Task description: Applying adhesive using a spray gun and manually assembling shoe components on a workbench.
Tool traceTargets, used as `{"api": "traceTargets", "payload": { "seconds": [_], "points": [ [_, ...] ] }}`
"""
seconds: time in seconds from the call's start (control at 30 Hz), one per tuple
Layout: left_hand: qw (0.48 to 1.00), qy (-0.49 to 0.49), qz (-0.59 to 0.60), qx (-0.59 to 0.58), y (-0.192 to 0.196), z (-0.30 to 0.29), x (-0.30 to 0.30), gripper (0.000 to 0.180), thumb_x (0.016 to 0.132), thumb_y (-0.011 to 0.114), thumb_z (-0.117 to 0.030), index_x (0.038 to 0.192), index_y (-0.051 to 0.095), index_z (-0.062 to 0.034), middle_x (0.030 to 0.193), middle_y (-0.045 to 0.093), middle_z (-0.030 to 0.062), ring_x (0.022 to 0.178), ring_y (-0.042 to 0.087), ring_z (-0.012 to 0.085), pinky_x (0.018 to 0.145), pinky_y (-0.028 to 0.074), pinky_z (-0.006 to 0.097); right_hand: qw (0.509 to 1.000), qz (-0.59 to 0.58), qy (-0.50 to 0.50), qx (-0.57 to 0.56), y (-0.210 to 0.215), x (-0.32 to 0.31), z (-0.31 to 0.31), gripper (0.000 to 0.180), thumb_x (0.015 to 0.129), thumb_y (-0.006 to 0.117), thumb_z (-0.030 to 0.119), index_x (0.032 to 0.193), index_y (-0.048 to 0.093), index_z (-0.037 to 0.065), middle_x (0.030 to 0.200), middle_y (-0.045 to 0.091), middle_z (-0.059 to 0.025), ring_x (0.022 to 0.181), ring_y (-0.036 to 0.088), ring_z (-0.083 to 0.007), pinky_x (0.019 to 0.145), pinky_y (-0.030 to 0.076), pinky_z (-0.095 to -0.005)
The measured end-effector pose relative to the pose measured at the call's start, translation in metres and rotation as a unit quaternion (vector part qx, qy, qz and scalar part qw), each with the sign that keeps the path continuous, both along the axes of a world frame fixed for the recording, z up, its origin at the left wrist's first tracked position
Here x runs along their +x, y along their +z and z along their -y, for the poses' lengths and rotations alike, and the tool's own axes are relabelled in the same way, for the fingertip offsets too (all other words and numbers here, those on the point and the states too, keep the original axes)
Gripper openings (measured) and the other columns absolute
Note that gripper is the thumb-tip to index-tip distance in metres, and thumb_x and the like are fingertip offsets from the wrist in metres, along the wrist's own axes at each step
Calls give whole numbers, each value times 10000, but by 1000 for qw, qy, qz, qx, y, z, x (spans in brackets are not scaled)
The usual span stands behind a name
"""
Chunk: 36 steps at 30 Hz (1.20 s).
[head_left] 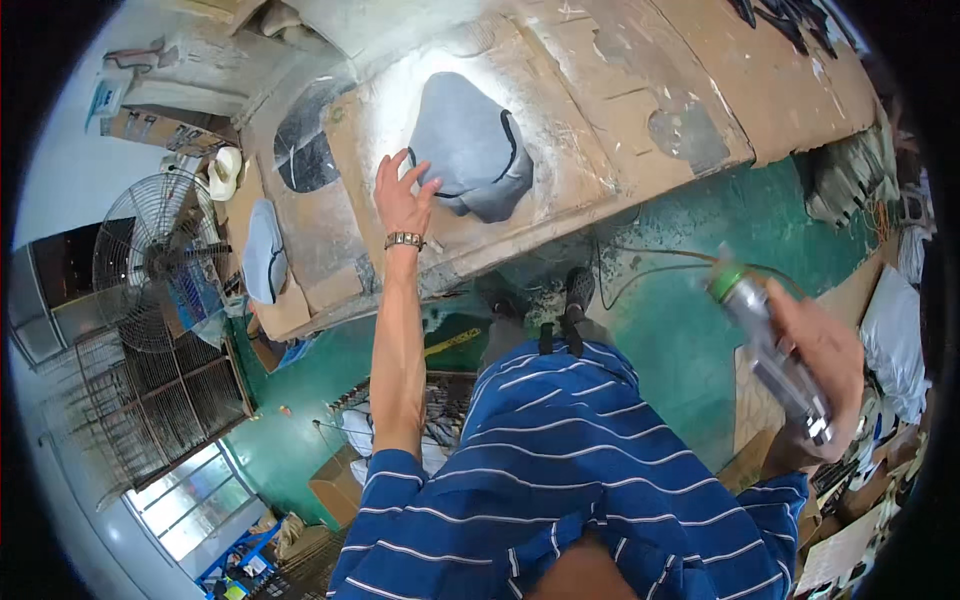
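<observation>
A grey, seat-shaped padded piece (455,135) with black edging lies on the cardboard-covered bench, under bright light. My left hand (405,200) rests at its left edge, fingers spread, with the fingertips touching or just beside the black edging. Off to the right, my right hand (825,350) is wrapped round a silver hand tool (765,345) with a green collar. The tool is held away from the bench over the floor. Motion blurs its front end, so its exact kind is unclear.
A second grey piece with black edging (265,250) lies at the bench's left end, near a wire-caged fan (160,260). Whitish residue marks the bench's cardboard (590,110). A thin hose (650,268) runs over the green floor. Bags (893,330) and boxes crowd the right.
</observation>
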State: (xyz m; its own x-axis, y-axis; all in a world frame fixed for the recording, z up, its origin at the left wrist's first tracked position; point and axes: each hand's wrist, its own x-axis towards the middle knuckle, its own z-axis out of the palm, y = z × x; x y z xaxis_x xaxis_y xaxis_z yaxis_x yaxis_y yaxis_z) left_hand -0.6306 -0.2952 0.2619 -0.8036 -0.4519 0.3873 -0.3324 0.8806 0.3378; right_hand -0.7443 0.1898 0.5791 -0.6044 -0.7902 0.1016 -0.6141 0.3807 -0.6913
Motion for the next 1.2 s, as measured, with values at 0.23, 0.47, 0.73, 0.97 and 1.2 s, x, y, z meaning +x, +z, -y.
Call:
{"api": "traceTargets", "payload": {
  "seconds": [0.23,0.47,0.73,0.97,1.2],
  "points": [
    [999,-7,-31,24,8,16,-30,153,708,852,-204,831,824,-117,1184,704,32,1251,574,303,1081,450,443,997,25,76,-15,-3,3,-10,640,664,808,63,1286,694,-36,692,635,-61,584,597,-201,538,447,-329],
    [994,15,69,79,32,23,-36,218,753,853,-261,912,834,-114,1229,709,38,1204,619,263,1043,479,405,999,1,40,-37,-12,17,4,617,648,804,63,1246,709,-54,734,681,-80,628,658,-215,548,482,-328],
    [970,-26,140,195,44,40,-40,255,742,857,-274,918,833,-92,1212,725,100,1125,667,292,956,538,407,997,48,54,19,3,53,34,652,690,800,78,1314,665,-58,799,683,-136,662,656,-259,563,491,-389],
    [983,-122,76,116,75,48,-61,206,753,836,-266,875,822,-102,1155,741,93,1070,684,297,904,554,410,998,49,-48,-3,-4,78,46,617,753,725,177,1301,658,-98,767,641,-141,669,645,-275,597,473,-358],
    [990,-136,-19,-21,214,80,-147,240,784,790,-303,928,816,-112,1115,740,92,1041,683,308,912,531,408,987,153,-30,-44,-7,21,42,731,654,668,-27,1380,602,-85,928,694,-218,852,681,-387,772,525,-411]
  ]
}}
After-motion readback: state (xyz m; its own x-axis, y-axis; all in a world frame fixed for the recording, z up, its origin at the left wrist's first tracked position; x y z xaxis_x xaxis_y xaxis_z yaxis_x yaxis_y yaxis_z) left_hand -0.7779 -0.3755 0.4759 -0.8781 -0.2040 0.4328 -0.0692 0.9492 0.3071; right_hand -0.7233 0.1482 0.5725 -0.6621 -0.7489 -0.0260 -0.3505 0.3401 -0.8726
